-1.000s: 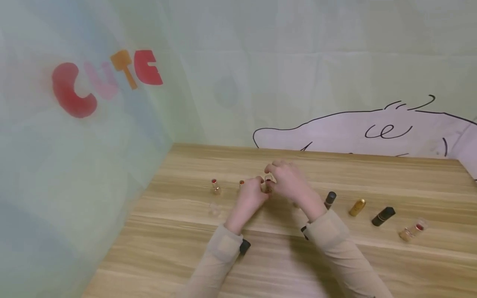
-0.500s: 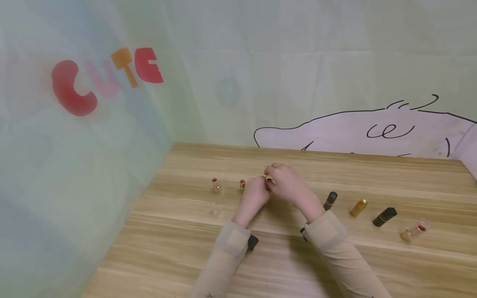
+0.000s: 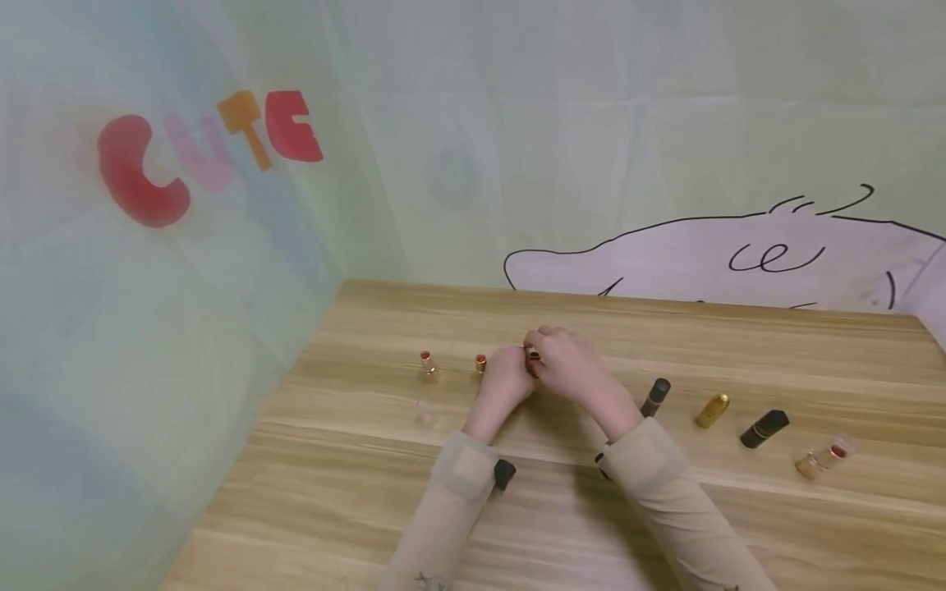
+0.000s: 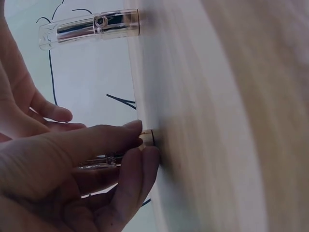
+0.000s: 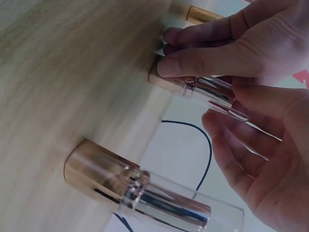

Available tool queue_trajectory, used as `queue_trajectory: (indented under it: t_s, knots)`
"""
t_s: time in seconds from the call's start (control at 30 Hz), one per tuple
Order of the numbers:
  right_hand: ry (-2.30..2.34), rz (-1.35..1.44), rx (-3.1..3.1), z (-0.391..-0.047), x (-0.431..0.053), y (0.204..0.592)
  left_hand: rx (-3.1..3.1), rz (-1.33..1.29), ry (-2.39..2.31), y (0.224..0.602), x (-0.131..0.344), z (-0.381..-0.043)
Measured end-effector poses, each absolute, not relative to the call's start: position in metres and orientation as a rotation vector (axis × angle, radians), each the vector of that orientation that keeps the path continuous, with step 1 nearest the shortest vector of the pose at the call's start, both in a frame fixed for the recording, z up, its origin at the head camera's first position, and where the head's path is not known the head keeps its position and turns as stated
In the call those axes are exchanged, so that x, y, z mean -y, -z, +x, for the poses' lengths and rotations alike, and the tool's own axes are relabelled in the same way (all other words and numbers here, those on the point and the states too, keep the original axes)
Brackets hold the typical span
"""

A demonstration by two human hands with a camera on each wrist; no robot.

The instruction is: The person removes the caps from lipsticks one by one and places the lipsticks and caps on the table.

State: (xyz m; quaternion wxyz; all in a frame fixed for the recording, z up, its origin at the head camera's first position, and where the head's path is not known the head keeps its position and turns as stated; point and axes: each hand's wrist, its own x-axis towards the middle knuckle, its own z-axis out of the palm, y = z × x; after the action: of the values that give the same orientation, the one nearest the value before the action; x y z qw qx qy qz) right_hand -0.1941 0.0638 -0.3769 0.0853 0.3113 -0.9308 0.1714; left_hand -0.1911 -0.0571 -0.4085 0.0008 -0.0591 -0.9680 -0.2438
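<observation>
At the middle of the table in the head view, both hands meet on one lipstick with a gold base. My left hand point(image 3: 506, 377) pinches its base between thumb and fingers, with the foot of the base close to the table; the base point(image 5: 166, 79) shows in the right wrist view. My right hand point(image 3: 572, 369) curls its thumb and fingers about the upper end, at the clear cap point(image 5: 236, 112). A second lipstick with a gold base and clear cap point(image 5: 145, 188) stands upright beside them, hidden in the head view behind the right hand.
Left of the hands stand a lipstick with a red tip point(image 3: 429, 368) and an orange-red one point(image 3: 481, 363). A clear cap point(image 3: 426, 410) lies nearby. Rightward are a black lipstick point(image 3: 655, 397), a gold one point(image 3: 713, 410), another black one point(image 3: 764, 428) and a clear-capped one point(image 3: 820, 461).
My left hand and forearm have shifted slightly right, uncovering more of the orange-red lipstick. The right hand has come down a little, closer against the left.
</observation>
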Motion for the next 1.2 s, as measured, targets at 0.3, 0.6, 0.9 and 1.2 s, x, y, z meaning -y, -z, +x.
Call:
queue_trajectory:
  t_s: [0.3, 0.6, 0.9, 1.2]
  knots:
    - [-0.476, 0.899, 2.782, -0.193, -0.061, 0.38, 3.034, -0.199, 0.716, 0.41, 0.057, -0.193]
    - [-0.5, 0.889, 2.816, -0.191, -0.061, 0.376, 3.013, -0.226, 0.666, 0.409, 0.057, -0.191]
    - [-0.557, 0.889, 2.84, -0.189, -0.063, 0.374, 3.049, -0.201, 0.716, 0.408, 0.056, -0.191]
    - [-0.653, 0.868, 2.832, -0.188, -0.068, 0.368, 3.03, -0.219, 0.715, 0.398, 0.056, -0.19]
